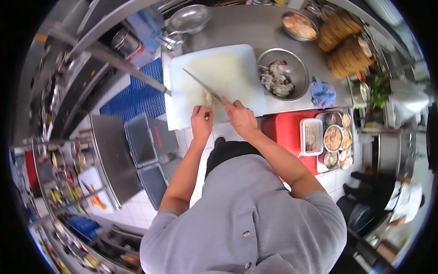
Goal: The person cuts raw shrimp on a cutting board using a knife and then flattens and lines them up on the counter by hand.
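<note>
My right hand [241, 118] is closed round the handle of a long knife [200, 84], whose blade points to the far left over the white cutting board [219, 59]. A small pale shrimp [208, 98] lies near the board's front edge, close beside the blade. My left hand [201, 122] has its fingers curled together at the near end of the shrimp, pinching it. Whether the blade touches the shrimp I cannot tell. To the right of the board stands a steel bowl [301, 86] with several grey shrimp [277, 80] in it.
A crumpled blue cloth [323, 92] lies right of the bowl. Bamboo steamers [349, 57] are stacked behind it, near a bowl of orange-pink food [299, 25]. A colander [189, 19] stands back left. Below right are a red bin [285, 132] and a white tub [311, 123]. Another person [406, 201] stands far right.
</note>
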Tool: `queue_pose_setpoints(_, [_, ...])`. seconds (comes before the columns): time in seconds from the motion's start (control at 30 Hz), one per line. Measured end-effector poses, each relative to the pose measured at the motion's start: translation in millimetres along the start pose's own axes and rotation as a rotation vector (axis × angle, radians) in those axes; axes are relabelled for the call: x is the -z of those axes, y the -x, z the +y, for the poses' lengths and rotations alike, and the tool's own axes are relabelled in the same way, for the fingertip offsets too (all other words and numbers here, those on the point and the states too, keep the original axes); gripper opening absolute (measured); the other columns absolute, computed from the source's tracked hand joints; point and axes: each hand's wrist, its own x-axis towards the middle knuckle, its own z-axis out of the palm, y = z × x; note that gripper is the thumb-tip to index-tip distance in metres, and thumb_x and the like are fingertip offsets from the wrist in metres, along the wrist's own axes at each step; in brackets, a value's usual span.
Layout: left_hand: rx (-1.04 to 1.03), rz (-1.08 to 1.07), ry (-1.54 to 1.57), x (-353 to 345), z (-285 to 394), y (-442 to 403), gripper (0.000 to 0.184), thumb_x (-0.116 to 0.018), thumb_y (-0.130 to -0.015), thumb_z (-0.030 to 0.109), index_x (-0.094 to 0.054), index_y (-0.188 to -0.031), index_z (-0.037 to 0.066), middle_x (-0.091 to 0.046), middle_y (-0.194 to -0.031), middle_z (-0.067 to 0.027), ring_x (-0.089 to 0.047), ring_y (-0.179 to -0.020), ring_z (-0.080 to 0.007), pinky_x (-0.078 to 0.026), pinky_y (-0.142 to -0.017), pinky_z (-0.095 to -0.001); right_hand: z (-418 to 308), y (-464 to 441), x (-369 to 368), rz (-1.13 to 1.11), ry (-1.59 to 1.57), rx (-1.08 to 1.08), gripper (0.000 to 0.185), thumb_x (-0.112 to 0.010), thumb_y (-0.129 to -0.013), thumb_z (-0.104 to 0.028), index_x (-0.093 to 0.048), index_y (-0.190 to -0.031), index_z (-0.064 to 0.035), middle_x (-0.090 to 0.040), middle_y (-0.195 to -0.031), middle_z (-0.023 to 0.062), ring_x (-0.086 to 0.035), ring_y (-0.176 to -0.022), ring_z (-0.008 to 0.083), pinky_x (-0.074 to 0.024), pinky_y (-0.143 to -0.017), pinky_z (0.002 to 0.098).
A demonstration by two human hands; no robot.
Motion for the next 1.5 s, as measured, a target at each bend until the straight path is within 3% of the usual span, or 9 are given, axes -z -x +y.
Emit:
queue_pose_setpoints(0.27, [-0.165,-0.030,0.143,21.4,93.8,-72.9,0.011,-0.076,-0.083,-0.005,-0.068,-0.090,-0.001,-0.068,-0.089,-0.0104,-0.066,-0.071,-0.0164,-0.054,-0.066,-0.0279,50.7,68.9,90.2,0.431,-0.260,-0.058,0.045,-0.065,-0.098,-0.017,-0.060,-0.142,-0.0216,-0.065,-0.088,0.0129,-0.067,-0.070,0.0359,-0.0557,-0.062,0.0471])
queue_pose_setpoints(0.47, [-0.083,-0.396,0.616,-49.2,159.6,-125.5,0.013,-0.076,-0.093,0.006,-0.068,-0.100,-0.003,-0.071,-0.091,-0.0047,-0.065,-0.080,-0.0094,-0.053,-0.074,-0.0250,101.3,128.7,140.7,0.680,-0.197,-0.290,0.050,-0.070,-0.093,-0.008,-0.062,-0.141,-0.0184,-0.062,-0.083,0.0133,-0.063,-0.070,0.0309,-0.0517,-0.066,0.0422])
queue_pose_setpoints(0.63, [-0.481,-0.647,0.059,-163.5,160.1,-173.5,0.025,-0.071,-0.089,0.004,-0.069,-0.115,0.006,-0.072,-0.107,-0.0156,-0.071,-0.103,-0.0341,-0.057,-0.088,-0.0410,125.5,162.6,144.6,0.803,-0.208,-0.440,0.049,-0.069,-0.094,-0.006,-0.062,-0.143,-0.0147,-0.062,-0.083,0.0141,-0.059,-0.071,0.0287,-0.0501,-0.068,0.0406])
queue_pose_setpoints(0.83, [-0.839,-1.036,-0.713,-228.3,155.9,-198.8,0.043,-0.069,-0.080,-0.001,-0.059,-0.119,0.010,-0.059,-0.133,-0.0152,-0.049,-0.135,-0.0413,-0.038,-0.115,-0.0516,133.0,198.8,136.5,0.796,-0.235,-0.517,0.050,-0.069,-0.095,-0.006,-0.061,-0.143,-0.0144,-0.061,-0.083,0.0150,-0.061,-0.071,0.0295,-0.0505,-0.068,0.0414])
queue_pose_setpoints(1.03, [-0.866,-1.101,-0.699,-227.9,165.8,-227.3,0.041,-0.080,-0.079,0.013,-0.065,-0.118,0.011,-0.070,-0.111,-0.0111,-0.061,-0.118,-0.0351,-0.046,-0.100,-0.0484,148.1,216.3,130.4,0.828,-0.279,-0.570,0.049,-0.069,-0.095,-0.006,-0.061,-0.143,-0.0142,-0.061,-0.083,0.0152,-0.061,-0.070,0.0298,-0.0513,-0.068,0.0411])
queue_pose_setpoints(1.2, [-0.383,-1.292,-0.192,-219.1,172.3,-235.8,0.043,-0.082,-0.087,0.027,-0.072,-0.126,0.012,-0.076,-0.095,-0.0088,-0.068,-0.081,-0.0151,-0.054,-0.076,-0.0319,158.4,206.3,145.7,0.831,-0.300,-0.549,0.048,-0.068,-0.095,-0.005,-0.062,-0.142,-0.0127,-0.066,-0.089,0.0182,-0.065,-0.077,0.0337,-0.0531,-0.074,0.0416])
queue_pose_setpoints(1.3, [-0.215,-1.306,0.189,-205.0,189.3,-222.6,0.041,-0.077,-0.093,0.029,-0.070,-0.127,0.008,-0.075,-0.095,-0.0063,-0.065,-0.082,-0.0090,-0.053,-0.077,-0.0287,159.4,197.4,157.1,0.779,-0.334,-0.546,0.047,-0.068,-0.095,-0.005,-0.062,-0.141,-0.0120,-0.067,-0.093,0.0196,-0.066,-0.082,0.0350,-0.0532,-0.077,0.0421])
queue_pose_setpoints(1.43, [0.026,-1.112,0.364,-210.5,176.6,-214.5,0.033,-0.071,-0.096,0.025,-0.071,-0.124,0.008,-0.076,-0.094,-0.0081,-0.068,-0.083,-0.0122,-0.054,-0.077,-0.0310,157.9,186.8,160.2,0.780,-0.287,-0.481,0.047,-0.069,-0.094,-0.005,-0.063,-0.140,-0.0118,-0.065,-0.090,0.0187,-0.065,-0.080,0.0341,-0.0526,-0.076,0.0422])
queue_pose_setpoints(1.5, [-0.257,-0.909,-0.172,-229.5,142.9,-213.5,0.026,-0.063,-0.099,0.018,-0.071,-0.122,0.010,-0.076,-0.100,-0.0120,-0.071,-0.083,-0.0215,-0.055,-0.080,-0.0352,153.3,185.3,159.5,0.763,-0.280,-0.468,0.047,-0.069,-0.094,-0.005,-0.063,-0.140,-0.0121,-0.061,-0.082,0.0167,-0.062,-0.075,0.0326,-0.0511,-0.074,0.0425])
